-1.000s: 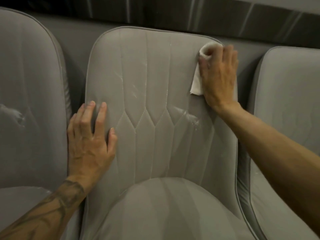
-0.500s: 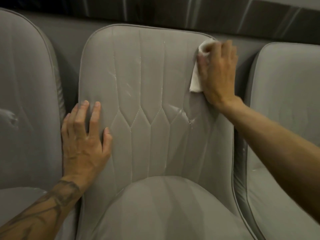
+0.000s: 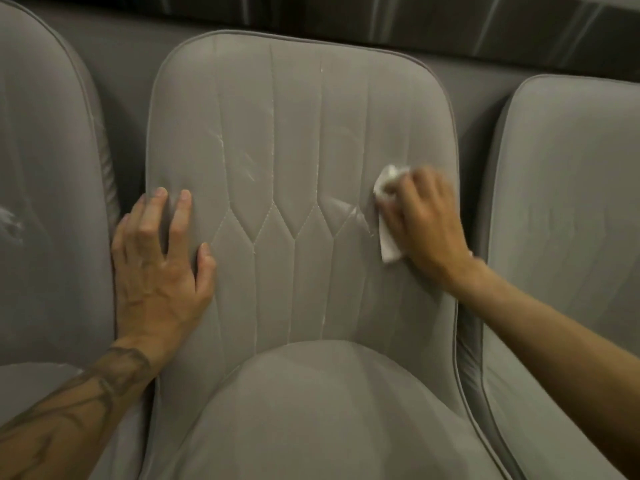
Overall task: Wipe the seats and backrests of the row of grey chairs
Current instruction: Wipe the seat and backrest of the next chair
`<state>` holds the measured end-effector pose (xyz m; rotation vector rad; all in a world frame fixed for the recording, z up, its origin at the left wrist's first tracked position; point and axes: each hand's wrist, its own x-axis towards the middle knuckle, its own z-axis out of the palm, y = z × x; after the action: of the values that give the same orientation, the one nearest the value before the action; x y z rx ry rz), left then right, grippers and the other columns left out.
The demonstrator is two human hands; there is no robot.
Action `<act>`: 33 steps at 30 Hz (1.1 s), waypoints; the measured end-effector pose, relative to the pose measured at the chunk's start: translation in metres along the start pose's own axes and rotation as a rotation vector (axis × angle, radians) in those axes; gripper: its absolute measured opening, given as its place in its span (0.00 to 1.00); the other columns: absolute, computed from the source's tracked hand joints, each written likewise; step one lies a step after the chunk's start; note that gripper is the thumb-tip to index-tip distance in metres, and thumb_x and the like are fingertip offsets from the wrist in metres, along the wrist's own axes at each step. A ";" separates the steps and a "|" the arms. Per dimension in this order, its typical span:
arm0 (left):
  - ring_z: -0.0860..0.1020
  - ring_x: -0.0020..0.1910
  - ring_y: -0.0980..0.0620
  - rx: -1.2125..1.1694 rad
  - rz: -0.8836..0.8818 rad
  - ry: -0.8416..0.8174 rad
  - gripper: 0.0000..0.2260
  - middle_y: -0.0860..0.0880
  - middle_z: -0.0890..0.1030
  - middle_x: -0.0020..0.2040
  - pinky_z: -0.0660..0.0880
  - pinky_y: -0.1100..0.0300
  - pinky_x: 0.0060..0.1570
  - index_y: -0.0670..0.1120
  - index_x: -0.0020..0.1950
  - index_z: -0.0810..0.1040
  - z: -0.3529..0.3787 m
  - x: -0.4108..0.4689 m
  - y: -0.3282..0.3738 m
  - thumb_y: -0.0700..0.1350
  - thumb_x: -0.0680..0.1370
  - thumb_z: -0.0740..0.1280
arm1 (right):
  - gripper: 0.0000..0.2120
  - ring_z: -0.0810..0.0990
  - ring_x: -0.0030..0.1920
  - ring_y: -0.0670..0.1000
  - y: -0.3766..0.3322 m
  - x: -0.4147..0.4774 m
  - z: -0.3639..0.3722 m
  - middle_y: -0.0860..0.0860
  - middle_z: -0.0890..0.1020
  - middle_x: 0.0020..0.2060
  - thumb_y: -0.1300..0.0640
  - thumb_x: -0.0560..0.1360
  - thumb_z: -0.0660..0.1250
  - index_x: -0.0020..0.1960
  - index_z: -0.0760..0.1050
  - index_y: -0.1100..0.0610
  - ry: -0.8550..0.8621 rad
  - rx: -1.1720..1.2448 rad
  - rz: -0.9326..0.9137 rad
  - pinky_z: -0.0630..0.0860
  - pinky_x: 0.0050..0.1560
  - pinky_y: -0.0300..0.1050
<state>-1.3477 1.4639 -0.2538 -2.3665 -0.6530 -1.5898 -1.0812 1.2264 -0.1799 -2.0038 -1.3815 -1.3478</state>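
We find the left hand (image 3: 162,268), fingers spread flat, steadying the grey stitched backrest (image 3: 298,133); the right hand (image 3: 426,223) grips a crumpled white cloth (image 3: 388,245) to wipe it.

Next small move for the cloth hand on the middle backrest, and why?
Probably sweep the white cloth, held by the right hand, left over the pale smear beside it. The left hand braces the middle backrest, and more pale streaks show farther left.

We are looking at a dim grey panel (image 3: 131,69); above the panel a dark wall (image 3: 346,13) is catching thin pale streaks.
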 end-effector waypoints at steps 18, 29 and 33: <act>0.65 0.75 0.30 -0.026 0.003 -0.009 0.29 0.35 0.63 0.77 0.63 0.34 0.74 0.42 0.83 0.60 -0.001 -0.001 0.001 0.47 0.83 0.61 | 0.08 0.77 0.40 0.58 -0.007 -0.134 -0.009 0.57 0.79 0.46 0.57 0.82 0.63 0.54 0.79 0.60 -0.379 -0.026 -0.526 0.73 0.40 0.51; 0.64 0.76 0.33 -0.032 0.000 0.008 0.29 0.36 0.62 0.78 0.62 0.36 0.75 0.44 0.83 0.59 0.006 -0.003 -0.002 0.48 0.83 0.59 | 0.11 0.74 0.44 0.60 -0.009 -0.127 0.001 0.58 0.75 0.49 0.57 0.79 0.67 0.58 0.73 0.60 -0.283 -0.044 -0.300 0.69 0.44 0.55; 0.64 0.75 0.32 -0.024 -0.002 -0.003 0.29 0.37 0.62 0.78 0.61 0.36 0.75 0.43 0.83 0.59 0.006 -0.003 -0.003 0.48 0.83 0.59 | 0.20 0.73 0.43 0.56 -0.011 -0.154 -0.001 0.55 0.76 0.49 0.57 0.72 0.74 0.61 0.72 0.59 -0.462 -0.073 -0.508 0.73 0.41 0.50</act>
<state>-1.3449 1.4682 -0.2597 -2.3866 -0.6410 -1.6039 -1.1020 1.1504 -0.3131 -2.1941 -2.1946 -1.1644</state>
